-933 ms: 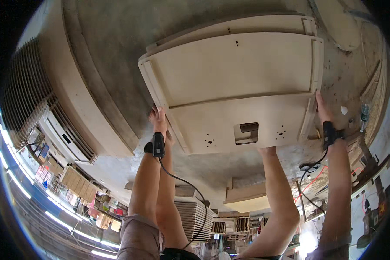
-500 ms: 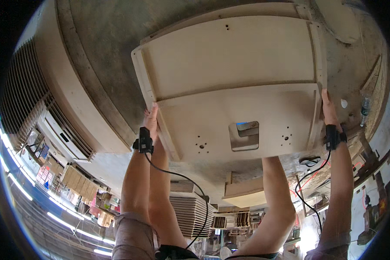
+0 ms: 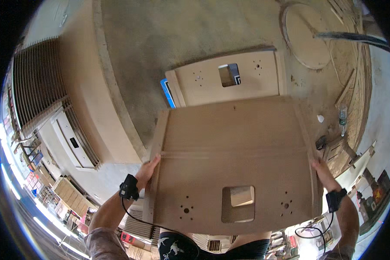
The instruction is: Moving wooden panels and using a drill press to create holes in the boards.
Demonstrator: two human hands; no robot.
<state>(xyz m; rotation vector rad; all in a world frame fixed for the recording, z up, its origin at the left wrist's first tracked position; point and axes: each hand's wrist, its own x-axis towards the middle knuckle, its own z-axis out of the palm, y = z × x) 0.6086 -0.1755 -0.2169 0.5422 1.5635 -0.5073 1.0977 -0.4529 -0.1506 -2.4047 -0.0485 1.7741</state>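
Gripping panel [image 3: 234,156] side edges, both hands clamped; square cutout end toward body.

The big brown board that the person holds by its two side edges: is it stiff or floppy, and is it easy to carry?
The board is probably stiff: gripped only at its edges by the left hand and right hand, it shows no sag. It looks awkward rather than light, spanning both arms. The square hole may weaken that part.

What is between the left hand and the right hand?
In the head view, the brown wooden panel with a square hole spans the whole stretch between the left hand and the right hand; both grip its side edges.
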